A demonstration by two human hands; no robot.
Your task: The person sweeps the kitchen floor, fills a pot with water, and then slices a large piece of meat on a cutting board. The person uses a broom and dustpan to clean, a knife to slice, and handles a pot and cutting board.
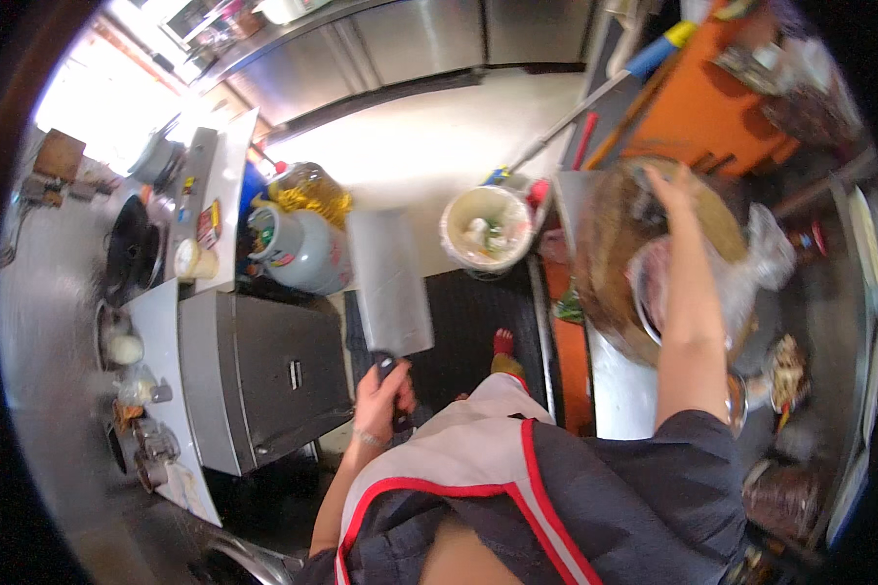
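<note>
My left hand point(385, 401) grips the dark handle of a wide-bladed cleaver point(391, 281), held out over the floor with its blade pointing away from me. My right hand point(674, 191) reaches across a round wooden chopping block point(607, 241) to its far part. Next to those fingers lies a blurred greyish thing point(647, 194); whether they grasp it cannot be made out. Beneath my right forearm stands a metal bowl point(647, 322) with pinkish raw meat point(651, 274), partly hidden by the arm. A clear plastic bag point(768, 248) lies at the bowl's right.
A lined white bucket point(486, 230) with scraps stands on the floor ahead. Left of it are a gas cylinder point(304, 248) and a large oil bottle point(311, 194). A grey metal cabinet point(285, 380) borders my left. A long-handled pole point(571, 113) leans by the orange panel point(702, 110).
</note>
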